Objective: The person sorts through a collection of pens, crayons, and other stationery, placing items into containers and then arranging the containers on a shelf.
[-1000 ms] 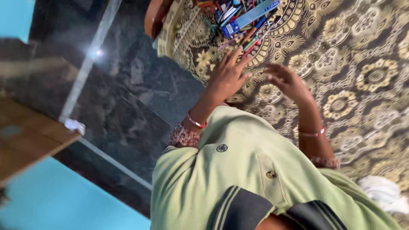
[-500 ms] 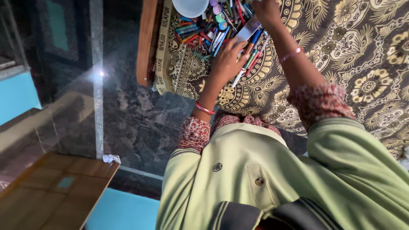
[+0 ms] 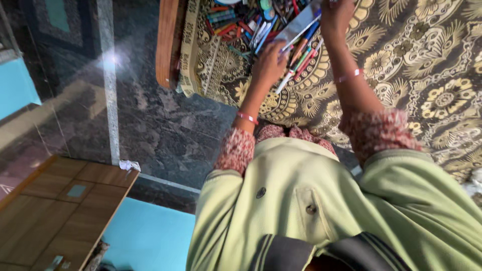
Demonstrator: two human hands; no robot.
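Observation:
A heap of pens, pencils and markers (image 3: 251, 25) lies on a brown and gold patterned cloth (image 3: 427, 60). My left hand (image 3: 268, 62) rests on the near edge of the heap, fingers bent over a few pens (image 3: 301, 60); I see only its back, so its grip is hidden. My right hand (image 3: 335, 15) reaches further out and is closed on the far end of a long flat grey-blue box (image 3: 298, 24) that slants across the heap. Both wrists wear thin pink bangles. My green shirt fills the lower frame.
The cloth hangs over a wooden edge (image 3: 165, 45) on the left. Below it is a dark polished stone floor (image 3: 160, 130). A wooden board (image 3: 60, 200) with a crumpled scrap of paper (image 3: 129, 164) lies at lower left, beside a turquoise surface (image 3: 145, 236).
Both hands have gone from hovering over the bare cloth out to the heap. The right hand has closed on the flat box, and the left hand has settled on the pens.

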